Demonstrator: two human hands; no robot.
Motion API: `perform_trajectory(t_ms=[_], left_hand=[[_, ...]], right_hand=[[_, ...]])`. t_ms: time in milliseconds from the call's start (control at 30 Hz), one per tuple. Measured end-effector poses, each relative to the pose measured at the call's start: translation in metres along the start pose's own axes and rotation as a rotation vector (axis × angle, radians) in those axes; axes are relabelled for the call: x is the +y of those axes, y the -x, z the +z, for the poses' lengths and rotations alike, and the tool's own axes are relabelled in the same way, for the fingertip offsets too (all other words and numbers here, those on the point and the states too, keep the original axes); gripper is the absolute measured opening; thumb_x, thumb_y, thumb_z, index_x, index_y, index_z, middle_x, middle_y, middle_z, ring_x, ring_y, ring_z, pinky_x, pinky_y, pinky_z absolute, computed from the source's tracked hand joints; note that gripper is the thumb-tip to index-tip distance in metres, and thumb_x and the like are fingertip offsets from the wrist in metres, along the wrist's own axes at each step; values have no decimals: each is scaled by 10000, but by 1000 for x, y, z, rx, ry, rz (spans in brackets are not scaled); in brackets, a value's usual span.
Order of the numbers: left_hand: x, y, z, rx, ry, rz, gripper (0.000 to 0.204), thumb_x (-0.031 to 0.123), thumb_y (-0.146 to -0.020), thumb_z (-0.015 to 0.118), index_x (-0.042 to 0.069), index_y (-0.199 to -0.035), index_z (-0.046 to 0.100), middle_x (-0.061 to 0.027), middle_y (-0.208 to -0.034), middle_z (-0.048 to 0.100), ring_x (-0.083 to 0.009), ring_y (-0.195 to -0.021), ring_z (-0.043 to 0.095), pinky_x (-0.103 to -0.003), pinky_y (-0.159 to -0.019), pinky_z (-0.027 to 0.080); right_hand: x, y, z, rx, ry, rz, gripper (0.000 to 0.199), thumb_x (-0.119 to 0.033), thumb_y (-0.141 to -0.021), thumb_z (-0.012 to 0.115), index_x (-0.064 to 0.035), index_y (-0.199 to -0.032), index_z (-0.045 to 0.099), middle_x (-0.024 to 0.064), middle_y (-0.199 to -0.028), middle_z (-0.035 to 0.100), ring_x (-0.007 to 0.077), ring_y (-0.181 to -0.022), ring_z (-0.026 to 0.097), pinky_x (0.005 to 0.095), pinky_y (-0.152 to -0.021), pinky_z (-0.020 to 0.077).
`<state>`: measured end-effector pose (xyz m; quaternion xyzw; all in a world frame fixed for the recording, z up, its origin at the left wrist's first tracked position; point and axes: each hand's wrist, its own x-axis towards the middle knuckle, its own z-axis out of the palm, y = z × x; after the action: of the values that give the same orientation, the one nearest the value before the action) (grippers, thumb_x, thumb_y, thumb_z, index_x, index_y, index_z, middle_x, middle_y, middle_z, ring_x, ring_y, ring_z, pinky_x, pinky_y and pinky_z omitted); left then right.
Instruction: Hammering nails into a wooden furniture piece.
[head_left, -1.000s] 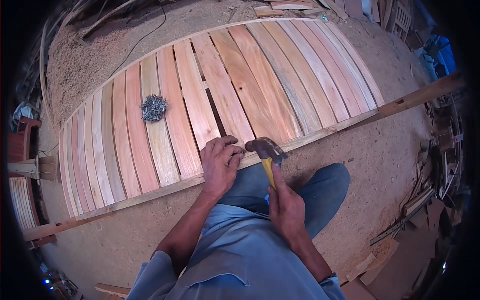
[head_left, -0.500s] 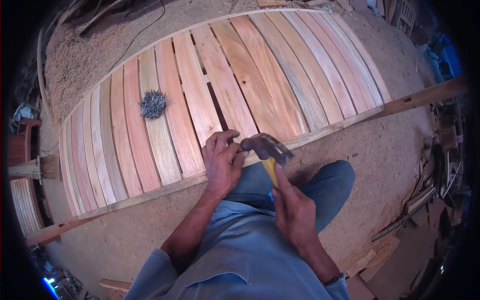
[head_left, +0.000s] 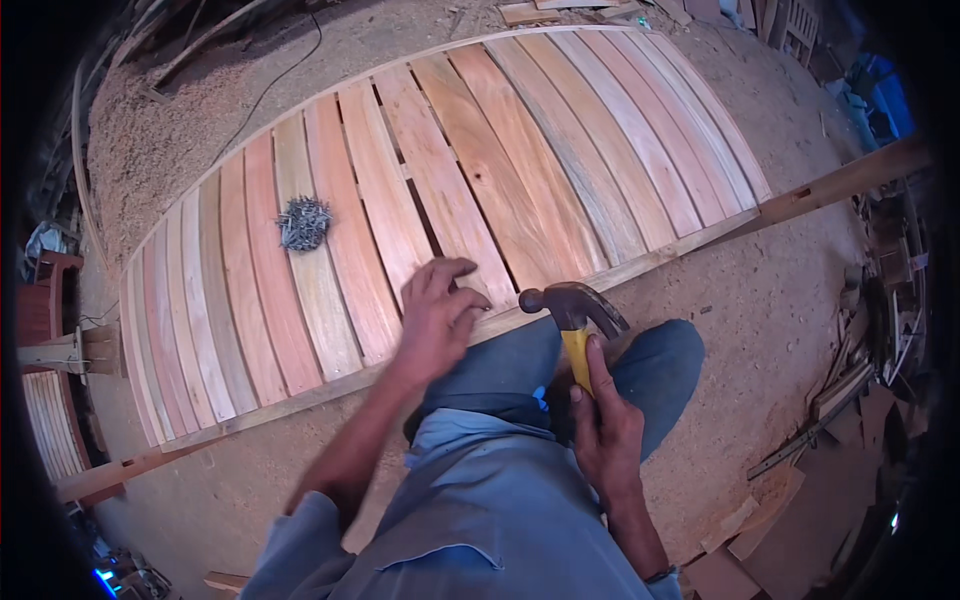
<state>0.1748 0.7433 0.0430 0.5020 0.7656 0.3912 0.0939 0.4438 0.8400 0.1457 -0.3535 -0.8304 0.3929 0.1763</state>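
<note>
My right hand [head_left: 608, 430] grips a claw hammer [head_left: 577, 340] by its yellow handle, the thumb lying along it. The dark hammer head is just off the near edge of a slatted wooden panel [head_left: 500, 322], its round face toward my left hand. My left hand [head_left: 437, 312] rests at the near end of a pale slat [head_left: 450, 215], fingers curled and thumb close to a fingertip. Whatever is between them is too small to make out. A heap of loose nails [head_left: 303, 224] lies on the slats to the left of my left hand.
Wooden beams [head_left: 845, 183] stick out past the panel's ends. My bent knee [head_left: 665, 375] is close beside the hammer. Sawdust [head_left: 150, 150] covers the ground at far left, with a dark cable [head_left: 270, 90] across it. Wood offcuts [head_left: 815, 425] lie at the right.
The hammer has moved right and slightly down, away from my left hand. My left hand has shifted slightly left and its fingers have loosened a little.
</note>
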Motion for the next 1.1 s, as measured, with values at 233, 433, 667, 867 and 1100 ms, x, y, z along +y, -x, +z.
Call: perform_trajectory(t_ms=[233,433,667,867,1100], left_hand=[[-62,-80,-40,-352,-378,375,530,501,-1174,561,281,-1651,632,-84,-1809,463,-380,-1726,313,-610,-1436,159],[-72,-84,-34,-400,-426,451,608,630,-1169,501,320,-1683,593,-88,-1799,473,-376,-1704,350,-629,-1435,142],[-71,-87,-37,-429,-355,432,627,665,-1136,535,317,-1650,626,-113,-1755,509,-372,-1674,390,-671,-1422,128],[-77,-85,-36,-427,-352,431,612,670,-1129,549,332,-1631,639,-113,-1751,503,-364,-1694,363,-671,-1425,109],[-77,-87,-37,-433,-326,430,595,661,-1121,573,341,-1617,650,-104,-1753,500,-359,-1695,364,-684,-1422,102]], right_hand=[[23,20,-4,-22,-73,252,653,-80,-1167,635,-174,-1789,460,29,-826,647,93,-739,570,302,-690,536],[18,22,3,-12,-150,337,647,-99,-1174,626,-177,-1792,453,-4,-808,625,71,-712,542,279,-645,503],[2,12,9,-44,-223,276,644,-109,-1180,628,-146,-1795,438,-16,-798,616,66,-714,534,271,-648,495],[-2,5,12,-85,-175,249,656,-63,-1170,635,-141,-1792,440,-2,-795,634,63,-712,533,274,-651,498],[1,-4,24,-108,-84,138,696,-30,-1112,704,-150,-1765,492,212,-932,778,286,-731,758,405,-700,598]])
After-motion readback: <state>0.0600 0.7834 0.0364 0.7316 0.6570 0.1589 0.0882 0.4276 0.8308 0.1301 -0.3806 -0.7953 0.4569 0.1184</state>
